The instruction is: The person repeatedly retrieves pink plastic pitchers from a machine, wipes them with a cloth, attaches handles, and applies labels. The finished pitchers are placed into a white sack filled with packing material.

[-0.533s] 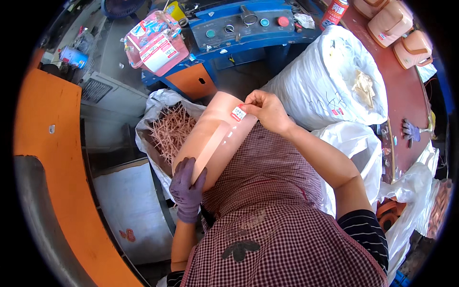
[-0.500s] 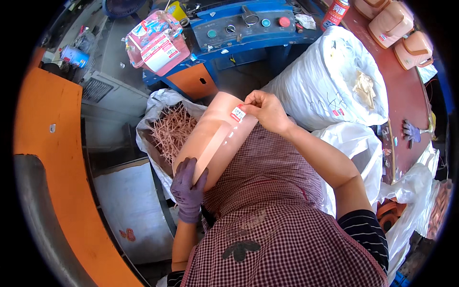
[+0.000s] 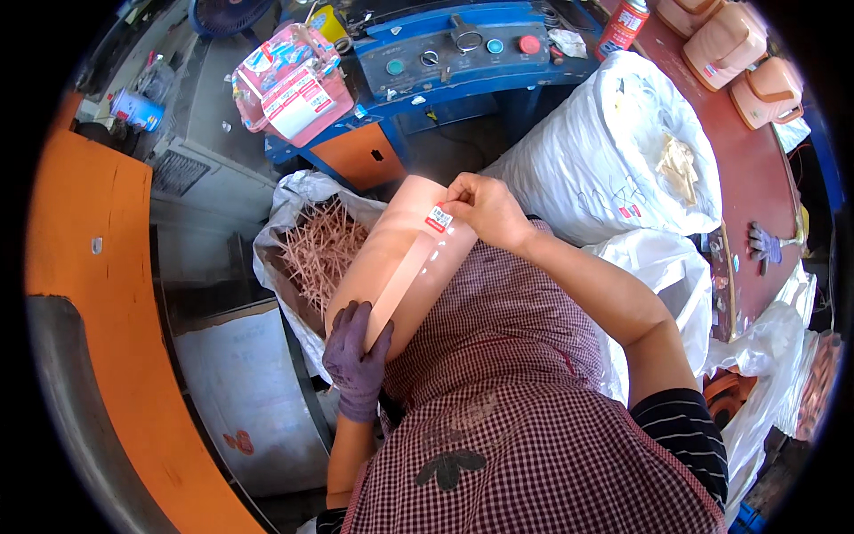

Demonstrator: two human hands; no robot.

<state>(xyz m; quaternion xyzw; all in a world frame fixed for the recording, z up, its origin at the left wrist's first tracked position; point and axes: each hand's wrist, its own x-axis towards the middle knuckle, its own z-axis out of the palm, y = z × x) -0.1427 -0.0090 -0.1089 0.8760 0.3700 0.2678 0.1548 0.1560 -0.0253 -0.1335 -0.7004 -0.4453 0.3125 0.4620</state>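
A peach-coloured plastic container (image 3: pixel 360 267), rounded and long, lies tilted across my front, with a flat lengthwise strip down its side. My left hand (image 3: pixel 356 365), in a purple glove, grips its lower end, thumb over the strip's end. My bare right hand (image 3: pixel 489 211) is at its upper end, thumb and finger pinching the edge of a small red and white sticker (image 3: pixel 438 218). The sticker lies against the container near the strip's top end. Whether it is fully stuck down, I cannot tell.
Beyond the container is a sack of peach-coloured plastic scraps (image 3: pixel 325 254). A pink basket (image 3: pixel 325 120) with sticker sheets stands by a blue control panel (image 3: pixel 463 58). A large white sack (image 3: pixel 596 151) stands ahead right. Peach jugs (image 3: pixel 729 44) and a spray can (image 3: pixel 623 28) are on the red table (image 3: pixel 756 196).
The sticker has shifted slightly down and left with my right hand, closer to the strip's top end. The container and my left hand have moved slightly.
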